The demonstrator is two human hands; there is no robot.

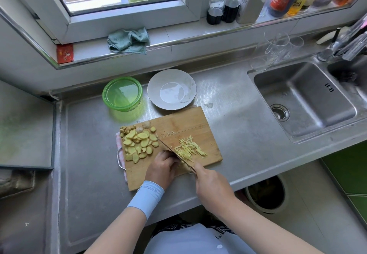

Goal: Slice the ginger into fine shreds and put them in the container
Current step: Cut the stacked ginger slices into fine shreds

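Note:
A wooden cutting board (pixel 184 120) lies on the steel counter. A pile of yellow ginger slices (pixel 139 142) covers its left part. Fine ginger shreds (pixel 189 148) lie on its right part. My right hand (pixel 212 186) grips the handle of a cleaver (pixel 170 147), whose blade runs diagonally across the board beside the shreds. My left hand (pixel 161 168), fingers curled, holds down a small stack of ginger against the blade; the stack is mostly hidden. A green-lidded round container (pixel 122 94) stands behind the board, closed.
A grey plate (pixel 171 89) sits right of the container. A double sink (pixel 303 99) with a tap lies to the right, glass cups (pixel 276 49) behind it. A cloth (pixel 129 40) and bottles rest on the window sill. A bin (pixel 266 194) stands below the counter edge.

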